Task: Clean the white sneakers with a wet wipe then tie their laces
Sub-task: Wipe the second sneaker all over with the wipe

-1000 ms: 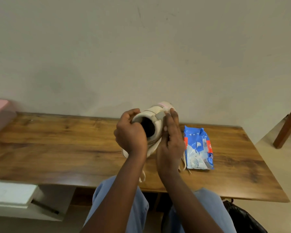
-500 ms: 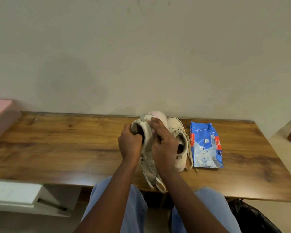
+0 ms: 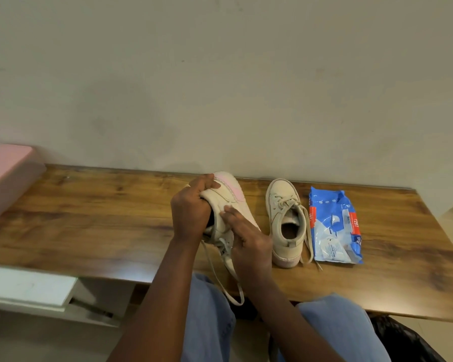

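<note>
Nearest, two knees in jeans (image 3: 207,322) sit under the near edge of the table (image 3: 102,223), with a black bag (image 3: 408,343) on the floor at the right. A white shelf (image 3: 24,291) shows below the table's left part.

Above the near edge, a loose lace (image 3: 220,280) hangs from the sneaker (image 3: 225,199) held over the table, its loop reaching past the edge. The right hand (image 3: 249,244) lies against the side of this sneaker, its fingers (image 3: 230,212) fairly straight and pressed flat on the upper. Whether a wipe lies under them I cannot tell. The left hand (image 3: 191,212) grips the sneaker at its opening, fingers curled over the collar. The sneaker is tilted on its side, its pinkish sole turned up and to the right.

Just right of it, apart from both hands, the second sneaker (image 3: 285,223) stands upright on the table, toe toward the wall (image 3: 220,87), laces loose. A blue wipes pack (image 3: 335,226) lies flat just beside it on the right, touching one lace.

Farther back on the left, a pink box (image 3: 5,178) rests on the table's end against the wall.
</note>
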